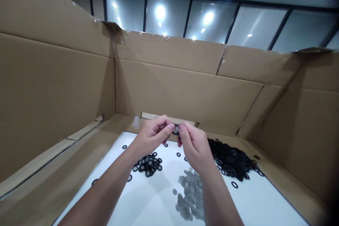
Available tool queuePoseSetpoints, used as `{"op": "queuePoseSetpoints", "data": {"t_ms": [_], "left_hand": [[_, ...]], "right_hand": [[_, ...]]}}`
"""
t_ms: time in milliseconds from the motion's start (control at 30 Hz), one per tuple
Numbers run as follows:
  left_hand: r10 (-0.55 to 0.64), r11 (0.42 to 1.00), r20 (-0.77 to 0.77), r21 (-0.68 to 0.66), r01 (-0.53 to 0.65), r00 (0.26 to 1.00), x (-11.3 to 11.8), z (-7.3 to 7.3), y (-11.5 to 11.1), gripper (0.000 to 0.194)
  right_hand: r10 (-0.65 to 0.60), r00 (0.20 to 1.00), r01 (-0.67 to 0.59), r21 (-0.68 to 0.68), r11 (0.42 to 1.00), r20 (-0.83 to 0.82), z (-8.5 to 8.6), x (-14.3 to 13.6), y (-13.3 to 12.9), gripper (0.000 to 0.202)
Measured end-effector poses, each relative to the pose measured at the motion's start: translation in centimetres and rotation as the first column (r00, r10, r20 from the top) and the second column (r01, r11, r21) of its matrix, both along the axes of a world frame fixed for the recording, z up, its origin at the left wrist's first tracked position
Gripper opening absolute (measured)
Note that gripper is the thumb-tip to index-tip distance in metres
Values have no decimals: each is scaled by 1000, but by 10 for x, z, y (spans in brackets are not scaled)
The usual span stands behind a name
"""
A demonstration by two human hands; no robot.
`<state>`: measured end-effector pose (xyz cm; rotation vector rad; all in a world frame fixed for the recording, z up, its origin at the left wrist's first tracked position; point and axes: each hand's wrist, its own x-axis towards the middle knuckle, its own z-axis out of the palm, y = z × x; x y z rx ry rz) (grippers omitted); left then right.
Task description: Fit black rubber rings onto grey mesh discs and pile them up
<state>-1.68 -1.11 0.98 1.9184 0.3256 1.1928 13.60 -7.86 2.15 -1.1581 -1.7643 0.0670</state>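
My left hand (155, 132) and my right hand (194, 144) meet above the far part of a white board (148, 201). Between their thumbs and fingers they pinch a small black ring with a grey disc (176, 129) in its middle, one hand on each side. Below and left lies a heap of black rings with grey centres (148, 164). A pile of loose grey discs (192, 194) spreads beside my right forearm, which covers part of it. To the right of that hand is a large heap of black rings (233, 160), partly hidden by the hand.
Tall cardboard walls (169, 88) enclose the board on the left, back and right. Single rings lie apart from the heaps, such as one black ring (234, 184) at the right. A cardboard strip (71, 141) runs along the left side.
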Motion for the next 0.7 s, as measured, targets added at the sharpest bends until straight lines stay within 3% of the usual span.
{"op": "queuePoseSetpoints", "data": {"t_ms": [100, 267, 433, 533, 700], "left_hand": [[27, 1000, 69, -3, -27, 997, 5, -4, -1, 29], [83, 997, 68, 4, -83, 994, 14, -11, -1, 31], [86, 996, 154, 12, -89, 984, 18, -15, -3, 27], [135, 989, 145, 41, -142, 980, 20, -15, -4, 26], [108, 994, 165, 4, -110, 980, 24, -18, -2, 28]], "right_hand": [[-68, 997, 67, 38, 997, 29, -4, -3, 5, 37], [-28, 998, 33, 78, 996, -59, -10, -5, 10, 36], [-120, 992, 123, 126, 984, -35, -14, -7, 13, 33], [-87, 991, 101, 142, 985, -102, -16, -14, 12, 33], [-101, 982, 125, 147, 981, -159, -15, -19, 9, 34]]}}
